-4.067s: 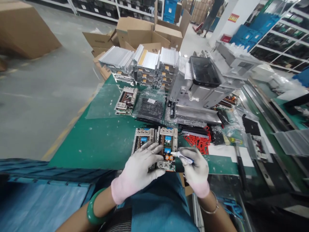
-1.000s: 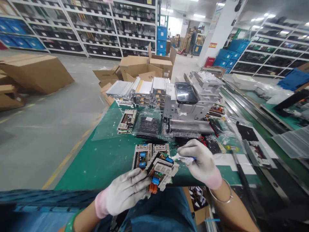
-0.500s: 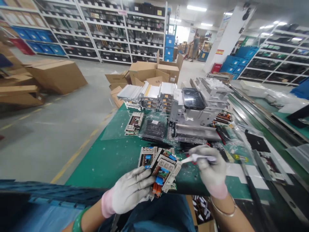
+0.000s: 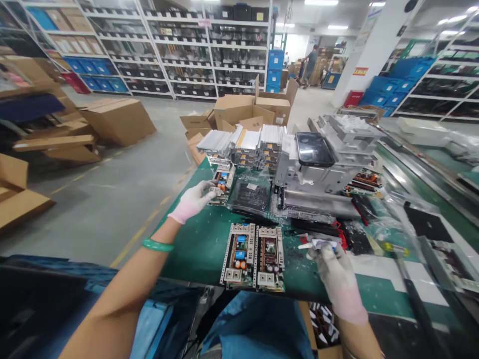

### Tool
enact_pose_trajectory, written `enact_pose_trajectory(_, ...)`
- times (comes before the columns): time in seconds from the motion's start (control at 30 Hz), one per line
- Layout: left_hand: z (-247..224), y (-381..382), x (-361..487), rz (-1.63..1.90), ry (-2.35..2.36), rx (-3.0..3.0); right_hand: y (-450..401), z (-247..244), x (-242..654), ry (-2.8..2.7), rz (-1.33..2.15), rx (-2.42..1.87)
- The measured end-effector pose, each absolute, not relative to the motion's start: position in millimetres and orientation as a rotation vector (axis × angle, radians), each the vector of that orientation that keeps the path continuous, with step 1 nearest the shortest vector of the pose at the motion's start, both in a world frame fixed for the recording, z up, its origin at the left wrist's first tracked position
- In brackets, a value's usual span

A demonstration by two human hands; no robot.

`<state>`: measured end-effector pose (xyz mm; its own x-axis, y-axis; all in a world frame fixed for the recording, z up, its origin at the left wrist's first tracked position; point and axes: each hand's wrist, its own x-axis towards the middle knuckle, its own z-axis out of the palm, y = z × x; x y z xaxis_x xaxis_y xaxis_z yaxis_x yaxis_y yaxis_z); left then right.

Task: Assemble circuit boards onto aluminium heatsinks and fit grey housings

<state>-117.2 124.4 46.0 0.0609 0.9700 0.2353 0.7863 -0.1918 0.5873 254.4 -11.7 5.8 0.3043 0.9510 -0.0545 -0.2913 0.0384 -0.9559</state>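
Note:
My left hand (image 4: 194, 200), in a white glove, reaches to the far left of the bench. Its fingers and thumb grip the near left edge of a circuit board (image 4: 223, 180) with blue and orange parts, lying on a small stack. Two more circuit boards in pale frames lie side by side in front of me: one with blue parts (image 4: 239, 255) and a darker one (image 4: 269, 258). At the right, my gloved right hand (image 4: 333, 267) is closed around a small white tube (image 4: 321, 244), its thin nozzle pointing left, just above the bench.
Behind the boards are a bagged black panel (image 4: 249, 197), stacked finned heat sinks (image 4: 245, 142) and metal housings (image 4: 318, 174) with a phone (image 4: 314, 148) on top. Plastic bags and a screwdriver (image 4: 396, 249) lie right. A carton (image 4: 324, 324) sits below the bench edge.
My left hand has moved the upper circuit board from the middle to the far-left stack. The two boards beneath now lie uncovered. My right hand has drawn slightly right and down with the tube.

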Motion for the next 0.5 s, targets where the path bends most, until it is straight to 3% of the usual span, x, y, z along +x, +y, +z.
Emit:
enact_pose_trajectory(0.23, 36, 90, -96, 1.052, 1.885, 2.005, -20, -9, 252, -0.863, 1.029, -1.271)
enact_pose_trajectory(0.4, 8, -3, -69, 0.914, 1.358, 2.266, -24, -13, 241, -0.785, 1.046, -1.212)
enact_pose_trajectory(0.5, -19, -40, -58, 0.959, 1.291, 2.414, -27, -14, 235, -0.819, 1.046, -1.234)
